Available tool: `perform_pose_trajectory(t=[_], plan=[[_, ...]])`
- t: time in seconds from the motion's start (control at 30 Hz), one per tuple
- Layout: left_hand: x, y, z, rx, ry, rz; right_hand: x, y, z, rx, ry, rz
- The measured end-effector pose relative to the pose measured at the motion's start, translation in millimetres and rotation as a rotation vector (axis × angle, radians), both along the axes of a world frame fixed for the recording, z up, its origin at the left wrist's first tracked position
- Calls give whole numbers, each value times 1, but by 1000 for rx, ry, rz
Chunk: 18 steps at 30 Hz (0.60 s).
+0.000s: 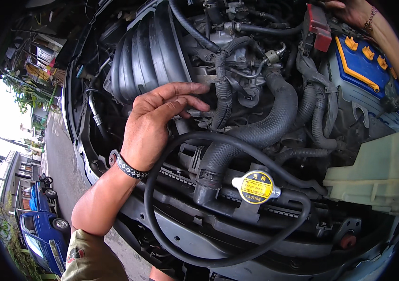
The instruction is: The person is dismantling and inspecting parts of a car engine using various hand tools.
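My left hand [155, 112] reaches over the engine, its fingers stretched to the right and slightly bent, with nothing visible in them. The fingertips are close to a corrugated black conduit [221, 89] and a ribbed black plastic engine part [150, 54]; contact cannot be made out. At the upper right, my right hand [352, 11] is beside a red plastic cover [319, 29] behind the battery [361, 65]. Its fingers are mostly cut off by the frame edge. A thin black rubber hose [150, 201] loops below my left hand, around the radiator cap [255, 187].
A thick black radiator hose [260, 124] curves through the middle. A translucent fluid tank [373, 164] stands at the right, below the blue-topped battery. The front crossmember [199, 239] runs along the near side. Outside at left, a blue vehicle [45, 234] is parked by the road.
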<state>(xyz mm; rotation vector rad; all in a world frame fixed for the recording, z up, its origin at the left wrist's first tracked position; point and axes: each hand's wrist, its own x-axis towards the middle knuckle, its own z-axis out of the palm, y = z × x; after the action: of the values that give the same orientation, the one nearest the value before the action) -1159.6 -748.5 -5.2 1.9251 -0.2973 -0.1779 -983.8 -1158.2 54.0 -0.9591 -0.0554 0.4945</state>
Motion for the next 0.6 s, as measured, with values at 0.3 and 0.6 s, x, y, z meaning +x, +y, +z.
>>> perform_pose_trajectory(t=[0.3, 0.6], plan=[[4, -3, 3, -71, -126, 25, -15, 15, -5, -185, -111, -13], [29, -24, 20, -197, -132, -75, 4, 19, 6, -23, 60, -74]])
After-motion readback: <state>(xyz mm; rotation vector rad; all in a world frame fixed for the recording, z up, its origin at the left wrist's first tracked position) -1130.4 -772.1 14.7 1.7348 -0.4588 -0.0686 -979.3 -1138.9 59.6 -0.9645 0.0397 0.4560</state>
